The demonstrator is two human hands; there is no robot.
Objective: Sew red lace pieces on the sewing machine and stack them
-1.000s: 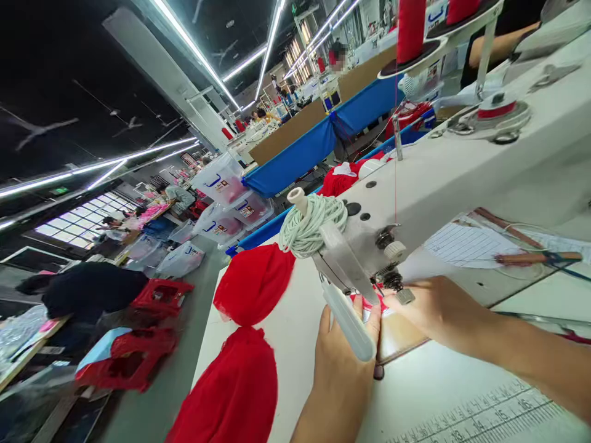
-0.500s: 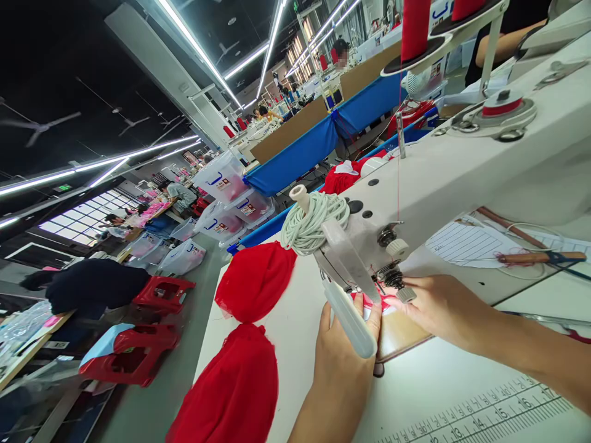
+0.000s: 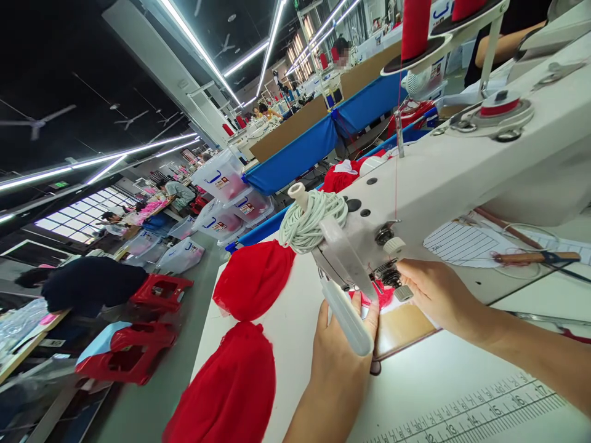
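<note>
A small piece of red fabric lies under the needle area of a white sewing machine. My left hand rests beside the needle with its fingers stretched out, their tips on the fabric's near edge. A pale lever crosses in front of that hand. My right hand is raised at the machine's thread tension knobs, right of the fabric. Its fingers are bent; the tips are partly hidden behind the lower knob, so whether they grip anything cannot be seen.
Two gathered red cloth pieces lie left of the machine. Pale green cord is looped over a peg on its head. Red thread cones stand above. Wooden-handled tools and lined paper lie right; a printed ruler marks the front.
My right hand has drawn back and up from the fabric to the tension knobs, uncovering more red fabric. My left hand stays nearly in place. The whole view has shifted slightly.
</note>
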